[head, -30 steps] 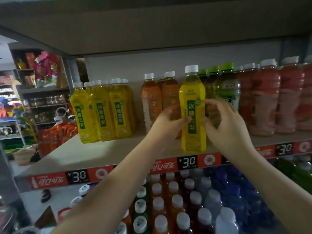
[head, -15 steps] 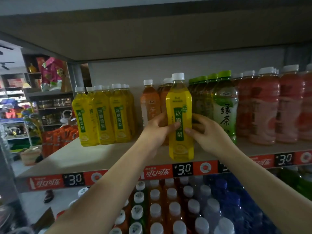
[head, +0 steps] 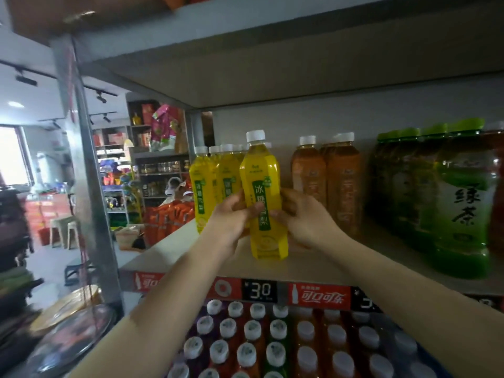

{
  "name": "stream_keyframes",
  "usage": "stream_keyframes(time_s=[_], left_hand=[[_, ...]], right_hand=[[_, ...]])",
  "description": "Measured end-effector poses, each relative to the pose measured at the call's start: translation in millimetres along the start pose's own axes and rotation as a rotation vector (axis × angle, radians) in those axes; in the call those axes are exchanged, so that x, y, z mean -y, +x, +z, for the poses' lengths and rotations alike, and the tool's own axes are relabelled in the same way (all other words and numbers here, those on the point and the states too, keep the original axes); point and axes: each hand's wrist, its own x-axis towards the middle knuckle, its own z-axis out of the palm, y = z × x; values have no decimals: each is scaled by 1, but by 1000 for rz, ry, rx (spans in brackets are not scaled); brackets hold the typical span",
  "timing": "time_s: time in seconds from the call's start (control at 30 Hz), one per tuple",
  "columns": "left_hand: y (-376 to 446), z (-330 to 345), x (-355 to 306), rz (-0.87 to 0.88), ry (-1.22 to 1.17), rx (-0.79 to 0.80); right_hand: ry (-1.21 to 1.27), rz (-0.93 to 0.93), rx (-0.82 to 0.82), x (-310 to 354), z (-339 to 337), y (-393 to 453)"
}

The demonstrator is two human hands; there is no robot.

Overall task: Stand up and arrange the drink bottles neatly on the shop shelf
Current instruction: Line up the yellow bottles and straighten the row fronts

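Shop shelf (head: 313,266) of pale board under a grey upper deck, aisle and stocked racks blurred at far left. Yellow bottle (head: 266,192) with white cap and green vertical label, upright on the shelf near its front edge, just right of the yellow row (head: 210,184) and touching or nearly touching it. Left hand (head: 231,216) curled round the bottle's left side at label height, thumb across the front. Right hand (head: 302,214) curled round the right side, fingertips on the label edge. Orange-brown bottles (head: 327,181) to the right, apart from the held bottle, white-capped and upright. Green tea bottles (head: 461,203) further right, green-capped, front one large in view. Red price strip (head: 319,297) along the shelf front, tag reading 3.0. Capped bottles (head: 253,331) in close rows on the tier below, seen from above.
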Motion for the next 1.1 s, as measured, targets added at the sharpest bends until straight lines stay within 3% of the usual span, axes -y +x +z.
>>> stream_keyframes(time_s=[0.2, 0.63, 1.1], left_hand=[[22, -29, 0, -53, 24, -53], [65, -35, 12, -47, 145, 39], [56, -43, 14, -24, 172, 58]], right_hand=[[2, 47, 53, 5, 32, 37], [-11, 181, 42, -11, 50, 70], [26, 146, 40, -16, 55, 64]])
